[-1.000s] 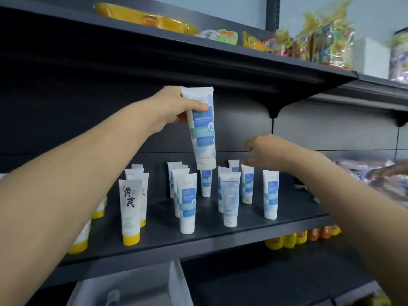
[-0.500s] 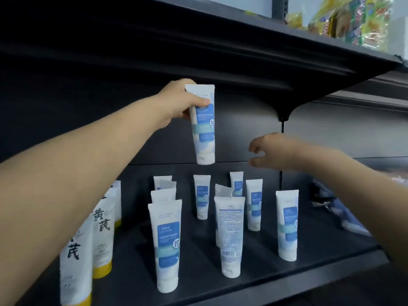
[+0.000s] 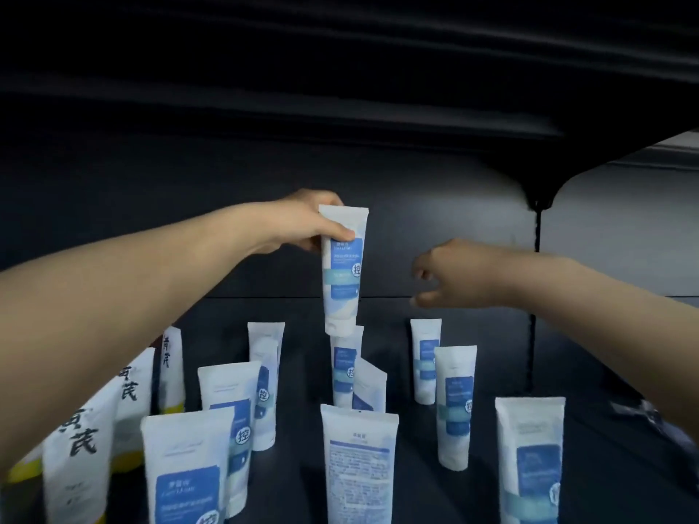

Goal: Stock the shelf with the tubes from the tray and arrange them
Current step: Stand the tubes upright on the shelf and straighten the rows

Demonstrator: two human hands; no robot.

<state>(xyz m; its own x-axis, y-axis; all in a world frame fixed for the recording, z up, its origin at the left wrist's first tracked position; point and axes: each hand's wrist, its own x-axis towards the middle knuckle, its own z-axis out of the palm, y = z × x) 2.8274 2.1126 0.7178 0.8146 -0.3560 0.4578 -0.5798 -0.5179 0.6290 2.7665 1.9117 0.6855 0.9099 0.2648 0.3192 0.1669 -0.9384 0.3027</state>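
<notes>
Currently: grips the held tube (image 3: pixel 342 274) by its flat crimped end with the left hand (image 3: pixel 306 221), thumb across the front face, other fingers behind. Hangs cap-down and near upright above the shelf deck (image 3: pixel 590 467), at 12 o'clock from the cluster of standing tubes. Overlaps in view, cap to crimp, the rear centre tube (image 3: pixel 345 368) directly at 6 o'clock; touching or apart, cannot tell.

Right hand (image 3: pixel 457 276) at 3 o'clock of the held tube, apart from it, fingers loosely curled, thumb underneath, nothing in it.

Standing on their caps, white with blue labels:
- leaning tube (image 3: pixel 368 385), tilted, just at 4 o'clock of the rear centre tube.
- back-label tube (image 3: pixel 359 467), front centre, small print facing the camera.
- front-left tube (image 3: pixel 187 470), with two more at its 1 o'clock: one (image 3: pixel 230 410), another (image 3: pixel 264 372).
- right pair, rear (image 3: pixel 425 359) and nearer (image 3: pixel 454 406), at 5 o'clock of the right hand.
- front-right tube (image 3: pixel 529 459), well apart from the back-label tube.

At 8 o'clock, under the left forearm: yellow-capped tubes (image 3: pixel 128 402) with black characters, in a row.

Overhead at 12 o'clock, dark underside of the upper shelf (image 3: pixel 340 70); bracket (image 3: pixel 537 191) at 2 o'clock.
</notes>
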